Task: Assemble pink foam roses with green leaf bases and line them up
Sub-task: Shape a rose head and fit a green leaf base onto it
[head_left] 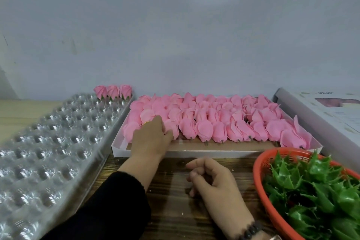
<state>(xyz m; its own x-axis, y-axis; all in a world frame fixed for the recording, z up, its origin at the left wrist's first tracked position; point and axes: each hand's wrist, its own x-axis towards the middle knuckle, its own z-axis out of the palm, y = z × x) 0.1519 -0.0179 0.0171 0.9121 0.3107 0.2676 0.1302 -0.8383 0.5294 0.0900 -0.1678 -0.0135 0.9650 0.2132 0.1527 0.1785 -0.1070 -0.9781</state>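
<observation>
So your left hand (151, 138) is in the box (118, 150), fingertips on a front-row pink rose (171, 130); whether they've closed round it I can't tell. Take it by the base, not the petals. Your right hand (212, 179) sits loosely curled and empty, with the leaf bases (311, 187) just beyond its knuckles.

Pink roses (204, 122), green leaf bases (315, 187) (orange basket (261, 173)) — dark wood-grain table (171, 200).

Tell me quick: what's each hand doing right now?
Left hand: fingers curled round a pink rose in the white box.
Right hand: fingers loosely curled over the table, holding nothing visible.
</observation>
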